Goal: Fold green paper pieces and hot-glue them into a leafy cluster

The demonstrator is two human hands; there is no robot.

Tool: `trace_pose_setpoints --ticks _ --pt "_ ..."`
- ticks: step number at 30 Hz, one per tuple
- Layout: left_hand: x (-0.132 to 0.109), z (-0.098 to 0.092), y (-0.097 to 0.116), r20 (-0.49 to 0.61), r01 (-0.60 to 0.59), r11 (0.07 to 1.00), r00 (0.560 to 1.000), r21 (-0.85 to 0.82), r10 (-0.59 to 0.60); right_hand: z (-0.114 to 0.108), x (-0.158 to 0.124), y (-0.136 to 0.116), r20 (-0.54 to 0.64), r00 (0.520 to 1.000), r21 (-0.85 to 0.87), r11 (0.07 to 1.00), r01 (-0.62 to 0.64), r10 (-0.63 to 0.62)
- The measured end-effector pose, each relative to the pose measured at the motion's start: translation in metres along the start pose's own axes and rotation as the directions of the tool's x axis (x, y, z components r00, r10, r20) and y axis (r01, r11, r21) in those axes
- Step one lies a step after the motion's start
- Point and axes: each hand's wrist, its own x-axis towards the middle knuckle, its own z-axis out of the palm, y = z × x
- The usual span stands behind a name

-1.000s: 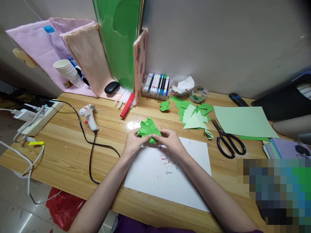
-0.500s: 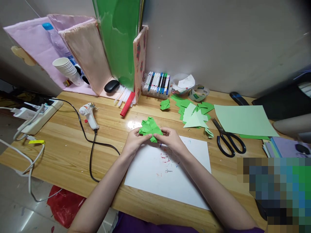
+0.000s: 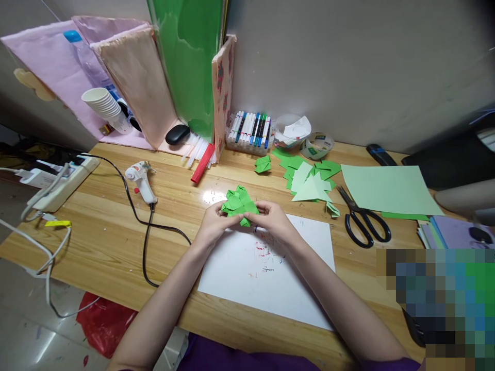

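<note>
Between my two hands is a piece of folded green paper (image 3: 240, 202) with several pointed flaps, held just above the far edge of a white sheet (image 3: 266, 288) with coloured marks. My left hand (image 3: 215, 220) grips its left side, thumb on the near edge. My right hand (image 3: 270, 219) pinches its right side, the thumb also on the near edge and the fingers partly hidden behind. Farther back lies a smaller folded green paper (image 3: 263, 164). To the right is a pile of cut and folded green papers (image 3: 311, 188).
Black-handled scissors (image 3: 361, 221) lie right of the white sheet, beside a pale green sheet (image 3: 390, 189). A glue gun (image 3: 142, 181) with its black cord is at left, near a power strip (image 3: 69, 183). Markers (image 3: 249, 131), a tape roll (image 3: 317, 146) and a red stick (image 3: 202, 164) stand behind.
The camera view has shifted slightly. Both hands keep the same hold on the folded green paper, and its shape looks almost unchanged.
</note>
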Motion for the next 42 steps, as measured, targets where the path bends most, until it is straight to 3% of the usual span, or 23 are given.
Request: trace_pose_setpoints --ticks 9,15,20,25,31,33,36,37,39,42 --pt "-0.002 0.002 0.0 -0.019 -0.012 0.999 1.0 0.049 0.013 -0.001 0.0 -0.002 0.013 1.0 -0.015 1.0 0.011 -0.011" --pt "-0.002 0.002 0.0 -0.091 -0.033 0.986 0.995 0.16 0.048 0.003 -0.002 -0.004 -0.016 1.0 -0.074 0.997 0.01 -0.011" --pt "-0.002 0.001 0.001 -0.041 -0.066 0.989 0.997 0.133 0.072 0.004 -0.003 -0.008 0.014 1.0 -0.039 0.999 -0.003 0.004" --pt "-0.004 -0.001 0.004 0.057 -0.075 0.987 0.996 0.142 0.067 0.007 -0.004 -0.006 -0.056 0.994 0.058 0.994 -0.093 0.096" --pt "-0.002 -0.002 0.005 0.016 -0.101 0.984 0.995 0.145 0.099 0.001 0.003 0.004 -0.136 0.991 0.024 1.0 0.019 -0.015" --pt "-0.004 -0.001 0.007 -0.097 -0.203 0.955 0.969 0.215 0.227 0.0 0.004 0.005 -0.174 0.984 0.026 0.999 0.031 -0.026" --pt "-0.01 0.001 0.013 -0.199 -0.385 0.793 0.83 0.472 0.521 0.0 0.004 0.005 -0.227 0.972 0.016 0.998 0.057 -0.052" --pt "-0.012 0.002 0.014 -0.171 -0.427 0.711 0.78 0.558 0.602 0.0 0.004 0.005 -0.235 0.97 0.013 0.998 0.064 -0.059" --pt "-0.015 0.003 0.014 -0.068 -0.472 0.564 0.723 0.677 0.687 0.002 0.003 0.004 -0.24 0.969 0.013 0.998 0.069 -0.064" --pt "-0.017 0.005 0.012 0.023 -0.477 0.448 0.703 0.756 0.71 0.004 0.001 0.002 -0.233 0.97 0.012 0.997 0.074 -0.07"
